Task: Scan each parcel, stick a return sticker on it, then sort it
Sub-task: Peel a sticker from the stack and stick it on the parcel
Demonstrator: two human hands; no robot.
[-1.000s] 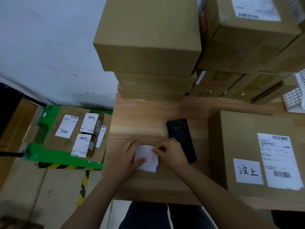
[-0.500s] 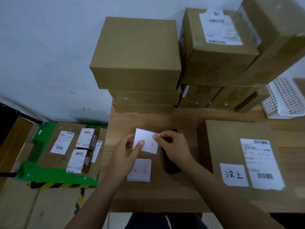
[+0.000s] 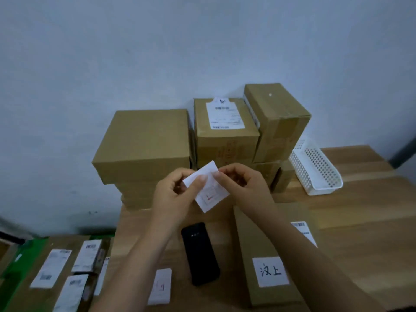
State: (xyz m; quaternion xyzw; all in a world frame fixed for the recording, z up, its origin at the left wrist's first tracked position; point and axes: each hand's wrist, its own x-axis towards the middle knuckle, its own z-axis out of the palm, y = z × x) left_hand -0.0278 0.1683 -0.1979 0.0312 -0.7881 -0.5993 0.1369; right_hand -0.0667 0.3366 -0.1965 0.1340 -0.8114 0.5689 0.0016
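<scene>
While raised over the table, return sticker (image 3: 208,188) pinched between left hand (image 3: 174,194), right hand (image 3: 244,185), fingertips together.

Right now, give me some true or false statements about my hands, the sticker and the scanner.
1. The left hand and the right hand both pinch a white sticker above the table. True.
2. The black scanner is in the right hand. False: it lies on the table.
3. A white basket stands right of the stacked boxes. True.
4. The parcel right of the scanner bears no label. False: it carries a handwritten label and a shipping label.
</scene>
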